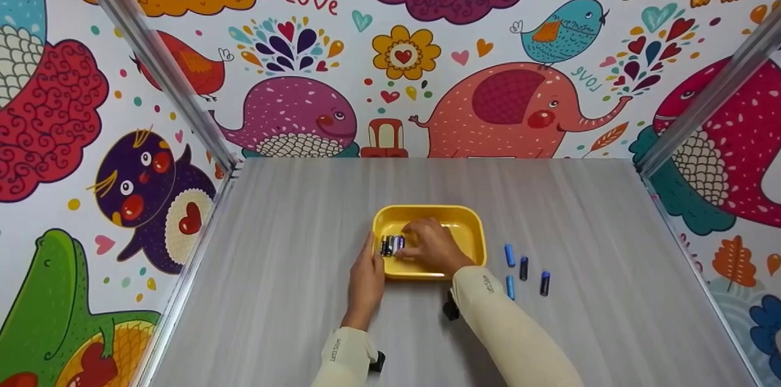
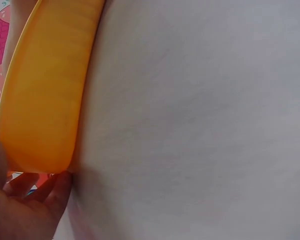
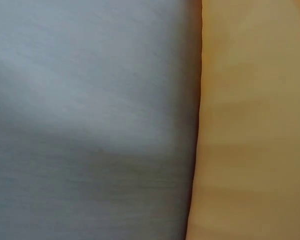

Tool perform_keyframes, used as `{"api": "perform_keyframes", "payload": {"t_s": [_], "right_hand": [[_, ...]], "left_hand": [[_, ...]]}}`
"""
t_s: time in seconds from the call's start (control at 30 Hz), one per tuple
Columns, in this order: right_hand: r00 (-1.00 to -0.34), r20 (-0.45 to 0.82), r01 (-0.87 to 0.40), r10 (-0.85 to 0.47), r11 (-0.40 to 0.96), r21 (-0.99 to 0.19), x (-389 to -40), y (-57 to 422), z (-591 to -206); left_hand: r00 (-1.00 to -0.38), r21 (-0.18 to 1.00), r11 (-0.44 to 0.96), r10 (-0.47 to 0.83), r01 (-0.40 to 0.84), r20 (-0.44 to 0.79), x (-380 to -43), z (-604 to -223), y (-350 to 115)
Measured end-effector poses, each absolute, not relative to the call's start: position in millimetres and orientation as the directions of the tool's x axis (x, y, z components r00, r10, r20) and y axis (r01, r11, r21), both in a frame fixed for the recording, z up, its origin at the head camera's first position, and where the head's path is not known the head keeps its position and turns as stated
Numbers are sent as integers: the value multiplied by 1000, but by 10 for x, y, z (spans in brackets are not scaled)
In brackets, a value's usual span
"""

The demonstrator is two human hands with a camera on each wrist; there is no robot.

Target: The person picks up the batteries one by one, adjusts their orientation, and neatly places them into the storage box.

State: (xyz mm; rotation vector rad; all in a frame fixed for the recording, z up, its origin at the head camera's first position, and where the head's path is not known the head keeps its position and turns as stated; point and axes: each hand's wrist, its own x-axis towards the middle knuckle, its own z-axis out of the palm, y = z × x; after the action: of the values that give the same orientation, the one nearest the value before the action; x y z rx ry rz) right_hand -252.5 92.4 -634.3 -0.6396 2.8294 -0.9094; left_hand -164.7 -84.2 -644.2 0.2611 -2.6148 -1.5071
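Observation:
A yellow plastic tray (image 1: 473, 213) stands on the table, and its outer wall fills part of both wrist views. My left hand (image 1: 366, 280) holds its left end, with fingers (image 2: 57, 195) against the outside wall and the thumb by the rim. Inside the tray, my right hand (image 1: 436, 246) is bent over a row of small batteries (image 1: 389, 245) lying side by side at the left end. Its thumb and forefinger pinch the rightmost battery (image 1: 401, 243) by its two ends. The right wrist view shows no fingers.
To the tray's right lie two light blue batteries (image 1: 509, 255) and two dark batteries with blue ends (image 1: 545, 283). The grey wood-grain table (image 1: 293, 222) is bounded by metal rails (image 1: 183, 307) and walls with cartoon animals.

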Motion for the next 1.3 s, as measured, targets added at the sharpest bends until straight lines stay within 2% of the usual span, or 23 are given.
{"api": "perform_keyframes", "payload": {"t_s": [0.6,1.3], "right_hand": [[-898,14,-389,-440,778,-494,-2528,896,-6356],[-907,-27,-358,-420,804,-476,-2523,877,-6376]], "left_hand": [[-980,874,477,-197,-91,6,-1640,-6423,-838],[-980,878,469,-199,-96,-1,-1640,-6429,-838]]}}
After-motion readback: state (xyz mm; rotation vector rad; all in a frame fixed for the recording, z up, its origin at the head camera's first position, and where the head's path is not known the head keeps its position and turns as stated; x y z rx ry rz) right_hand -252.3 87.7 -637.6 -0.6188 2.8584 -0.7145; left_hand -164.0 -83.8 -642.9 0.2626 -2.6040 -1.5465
